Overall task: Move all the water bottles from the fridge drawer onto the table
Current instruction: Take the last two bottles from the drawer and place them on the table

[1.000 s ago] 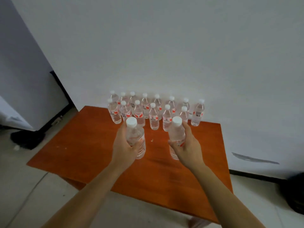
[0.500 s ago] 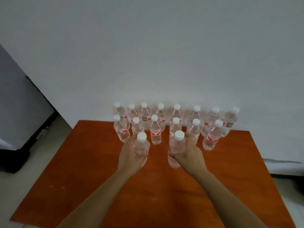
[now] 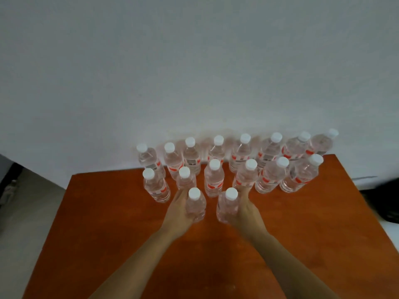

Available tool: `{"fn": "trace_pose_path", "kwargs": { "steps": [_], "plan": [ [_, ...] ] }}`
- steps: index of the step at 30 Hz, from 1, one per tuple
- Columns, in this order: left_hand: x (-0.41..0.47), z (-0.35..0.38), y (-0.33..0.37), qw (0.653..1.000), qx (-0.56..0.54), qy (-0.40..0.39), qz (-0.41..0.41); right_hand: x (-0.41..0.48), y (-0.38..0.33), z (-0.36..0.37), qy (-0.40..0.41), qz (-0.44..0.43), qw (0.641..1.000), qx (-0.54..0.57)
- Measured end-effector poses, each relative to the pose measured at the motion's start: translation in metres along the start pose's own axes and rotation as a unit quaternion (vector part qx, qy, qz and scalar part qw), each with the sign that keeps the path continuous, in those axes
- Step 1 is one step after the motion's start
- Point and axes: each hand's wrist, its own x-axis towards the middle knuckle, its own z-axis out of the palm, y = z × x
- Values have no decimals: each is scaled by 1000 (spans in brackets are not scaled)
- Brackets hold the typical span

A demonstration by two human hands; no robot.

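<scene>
**Two more bottles down**

My left hand [image 3: 180, 209] wraps one bottle [image 3: 195, 207], my right hand [image 3: 244, 209] wraps the other bottle [image 3: 226, 207], both upright on the table [image 3: 313, 234], just near of the two rows [image 3: 216, 167] by the far wall. Full, they feel heavy; the thin plastic gives, so I grip mid-body.
</scene>
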Motion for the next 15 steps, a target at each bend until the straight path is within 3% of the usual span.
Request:
{"fn": "trace_pose_path", "kwargs": {
  "steps": [5, 15],
  "plan": [
    [7, 1, -20, 999, 0, -45, 15, -5, 3, 7, 7, -5, 1000, 10],
    [-4, -7, -1, 999, 0, -15, 29, -20, -1, 0, -21, -56, 998, -18]
  ]
}}
